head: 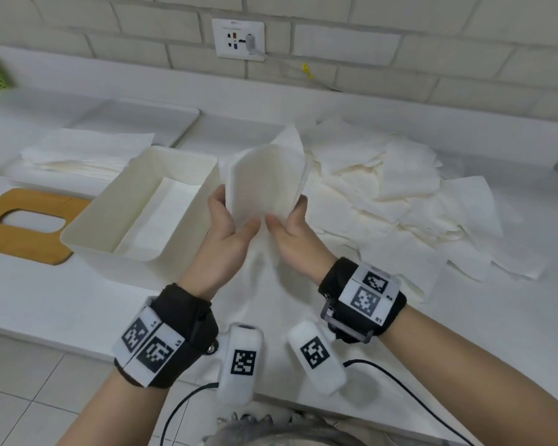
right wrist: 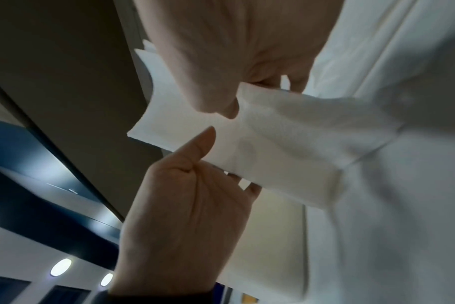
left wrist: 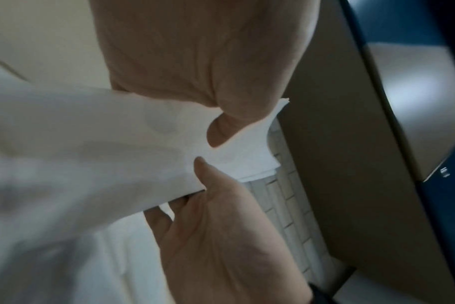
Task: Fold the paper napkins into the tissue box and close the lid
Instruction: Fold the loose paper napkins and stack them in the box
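Left hand point(head: 227, 226): thumb in front, fingers behind, pinching the napkin's point(head: 264, 185) left edge.
Right hand point(head: 290, 235): pinching its right edge likewise.
Napkin: upright, part-folded, held above the counter point(head: 78, 304) between both hands.
Box point(head: 187, 162): open, just left of the hands.
Lid point(head: 23, 243): flat, by the counter's left edge.
Pile point(head: 400, 194): loose napkins, right.

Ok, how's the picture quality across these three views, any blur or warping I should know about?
Head view: evenly lit and fairly sharp on the hands and the napkin, though the wide lens bends the counter edge and the brick wall. Left wrist view: napkin smeared by blur toward the left edge, dim blue cast. Right wrist view: sharper near the thumbs, soft at the right, ceiling lights glaring at bottom left.
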`<state>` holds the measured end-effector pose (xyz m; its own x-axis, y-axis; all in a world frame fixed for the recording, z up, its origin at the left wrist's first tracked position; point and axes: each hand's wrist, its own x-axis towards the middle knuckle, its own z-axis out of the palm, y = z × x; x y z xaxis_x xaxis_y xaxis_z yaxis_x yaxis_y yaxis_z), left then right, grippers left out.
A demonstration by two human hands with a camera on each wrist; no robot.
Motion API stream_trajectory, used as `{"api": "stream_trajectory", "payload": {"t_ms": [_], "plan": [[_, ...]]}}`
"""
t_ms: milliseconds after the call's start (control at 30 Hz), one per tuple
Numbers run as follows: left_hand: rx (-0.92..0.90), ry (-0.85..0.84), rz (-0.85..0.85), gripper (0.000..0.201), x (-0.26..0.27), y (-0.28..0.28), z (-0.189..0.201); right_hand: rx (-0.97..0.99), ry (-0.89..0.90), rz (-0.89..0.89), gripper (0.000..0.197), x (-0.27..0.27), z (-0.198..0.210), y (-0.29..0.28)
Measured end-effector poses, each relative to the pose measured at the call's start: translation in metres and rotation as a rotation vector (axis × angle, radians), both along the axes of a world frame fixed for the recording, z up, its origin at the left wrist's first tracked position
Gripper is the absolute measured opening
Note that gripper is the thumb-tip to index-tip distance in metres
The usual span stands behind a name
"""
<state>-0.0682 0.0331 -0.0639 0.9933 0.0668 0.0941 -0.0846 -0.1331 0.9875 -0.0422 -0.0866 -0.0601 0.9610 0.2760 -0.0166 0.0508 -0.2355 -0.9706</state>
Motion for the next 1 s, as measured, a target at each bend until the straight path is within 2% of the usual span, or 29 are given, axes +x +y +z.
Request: {"api": "stream_trajectory", "payload": {"t_ms": [100, 133, 233, 367, 500, 667, 767, 900, 1000], "plan": [[-0.006, 0.022, 0.082, 0.035, 0.002, -0.004, -0.011, -0.095, 0.061, 0.018, 0.045, 0.0, -0.009, 0.003], [0.005, 0.007, 0.102, 0.03, 0.003, -0.004, -0.01, -0.11, 0.058, 0.015, 0.044, 0.001, -0.007, 0.004], [-0.007, -0.066, 0.143, 0.021, 0.007, -0.001, -0.005, -0.053, -0.034, -0.008, 0.013, 0.005, 0.003, 0.005], [-0.057, -0.08, 0.118, 0.027, 0.003, 0.0, -0.005, -0.002, -0.059, 0.045, 0.02, 0.001, 0.007, 0.002], [-0.031, 0.024, 0.136, 0.019, 0.002, -0.004, -0.014, -0.133, -0.008, 0.057, 0.028, -0.001, 0.002, 0.003], [-0.045, -0.096, 0.188, 0.013, 0.006, -0.002, -0.001, -0.036, -0.121, 0.009, 0.018, 0.003, 0.015, 0.002], [-0.036, -0.074, 0.159, 0.018, 0.003, -0.003, -0.005, -0.021, -0.063, 0.015, 0.021, 0.001, 0.007, -0.002], [-0.016, 0.006, 0.165, 0.013, -0.001, -0.008, -0.016, -0.116, 0.009, 0.054, 0.03, -0.003, -0.001, 0.0], [-0.023, -0.08, 0.204, 0.013, 0.004, -0.008, -0.008, -0.054, -0.052, 0.031, 0.017, -0.001, 0.006, 0.0]]}}
